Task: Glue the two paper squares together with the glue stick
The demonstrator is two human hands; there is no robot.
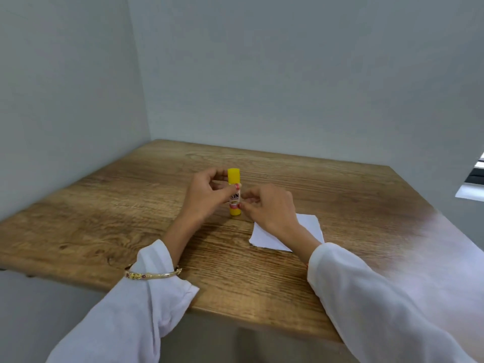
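A yellow glue stick (234, 176) with a white label stands upright on the wooden table (104, 221), its yellow cap on. My left hand (207, 195) grips its body from the left, thumb and fingers on the label. My right hand (267, 205) touches the lower part of the stick from the right with its fingertips. White paper (309, 229) lies flat on the table under and behind my right wrist; I cannot tell whether it is one square or two stacked.
The table sits in a corner between two pale grey walls (262, 74). Its front edge runs across near my sleeves. A window blind (474, 179) shows at the right edge.
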